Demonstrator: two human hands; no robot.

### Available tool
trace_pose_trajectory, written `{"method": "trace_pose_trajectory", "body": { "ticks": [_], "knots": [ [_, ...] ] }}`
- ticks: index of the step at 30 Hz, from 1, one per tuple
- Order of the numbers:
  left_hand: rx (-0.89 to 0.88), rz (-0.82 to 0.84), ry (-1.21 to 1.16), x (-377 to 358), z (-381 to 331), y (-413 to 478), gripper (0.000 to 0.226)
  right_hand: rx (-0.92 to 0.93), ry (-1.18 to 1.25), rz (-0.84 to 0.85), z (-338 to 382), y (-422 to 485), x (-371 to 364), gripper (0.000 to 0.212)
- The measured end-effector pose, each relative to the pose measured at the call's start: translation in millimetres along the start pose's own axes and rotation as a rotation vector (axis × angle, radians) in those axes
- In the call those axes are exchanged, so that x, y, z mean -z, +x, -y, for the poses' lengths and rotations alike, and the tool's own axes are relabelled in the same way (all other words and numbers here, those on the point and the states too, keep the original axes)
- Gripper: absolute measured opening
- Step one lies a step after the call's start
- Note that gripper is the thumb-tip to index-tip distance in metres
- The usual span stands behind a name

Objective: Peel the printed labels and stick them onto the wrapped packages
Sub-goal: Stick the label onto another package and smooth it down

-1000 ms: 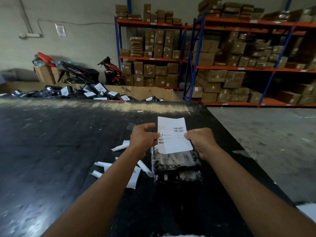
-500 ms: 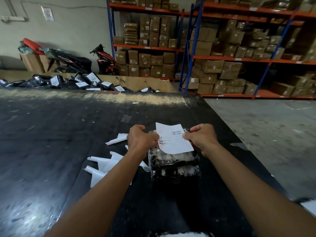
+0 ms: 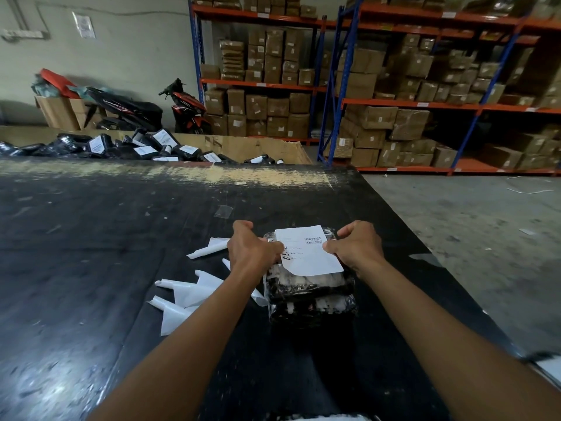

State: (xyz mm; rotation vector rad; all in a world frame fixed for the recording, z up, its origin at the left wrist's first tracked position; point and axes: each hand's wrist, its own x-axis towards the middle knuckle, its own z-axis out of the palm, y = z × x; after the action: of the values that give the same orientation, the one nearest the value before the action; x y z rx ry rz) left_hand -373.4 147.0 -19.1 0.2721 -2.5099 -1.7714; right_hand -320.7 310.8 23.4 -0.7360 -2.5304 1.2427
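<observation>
A white printed label (image 3: 308,250) with barcodes lies across the top of a package wrapped in black plastic (image 3: 311,294), which sits on the black table (image 3: 121,238). My left hand (image 3: 252,249) pinches the label's left edge. My right hand (image 3: 355,244) pinches its right edge. The label's near edge curls up slightly off the wrap.
Several peeled white backing strips (image 3: 194,291) lie on the table left of the package. A cardboard bin (image 3: 267,147) beyond the table's far edge holds several labelled black packages (image 3: 142,147). Shelves of boxes (image 3: 394,86) and two motorbikes (image 3: 185,107) stand behind. Concrete floor (image 3: 470,232) lies to the right.
Both hands have brought the label down from upright in the air until it lies flat on top of the package.
</observation>
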Motion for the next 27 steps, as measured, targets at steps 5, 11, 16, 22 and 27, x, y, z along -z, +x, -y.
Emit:
{"method": "trace_pose_trajectory", "body": {
  "ticks": [5,11,16,22,27],
  "knots": [
    [-0.041,0.028,0.103,4.3,-4.8,2.8,0.072,-0.020,-0.070,0.029,1.2,2.9,-2.7,0.031],
    [-0.078,0.076,0.192,5.3,-9.2,1.0,0.064,0.026,-0.148,0.044,-1.4,7.0,-5.6,0.020],
    [-0.138,0.092,0.279,8.6,-12.1,-2.5,0.061,0.043,-0.169,0.032,-3.9,11.9,-8.4,0.015],
    [-0.155,0.120,0.375,19.4,-7.8,-1.6,0.054,-0.023,-0.160,0.027,-17.6,17.0,-2.0,0.039],
    [-0.184,0.168,0.307,23.4,4.5,-1.2,0.038,-0.088,0.019,0.090,-34.3,19.1,0.1,0.049]
  ]
}}
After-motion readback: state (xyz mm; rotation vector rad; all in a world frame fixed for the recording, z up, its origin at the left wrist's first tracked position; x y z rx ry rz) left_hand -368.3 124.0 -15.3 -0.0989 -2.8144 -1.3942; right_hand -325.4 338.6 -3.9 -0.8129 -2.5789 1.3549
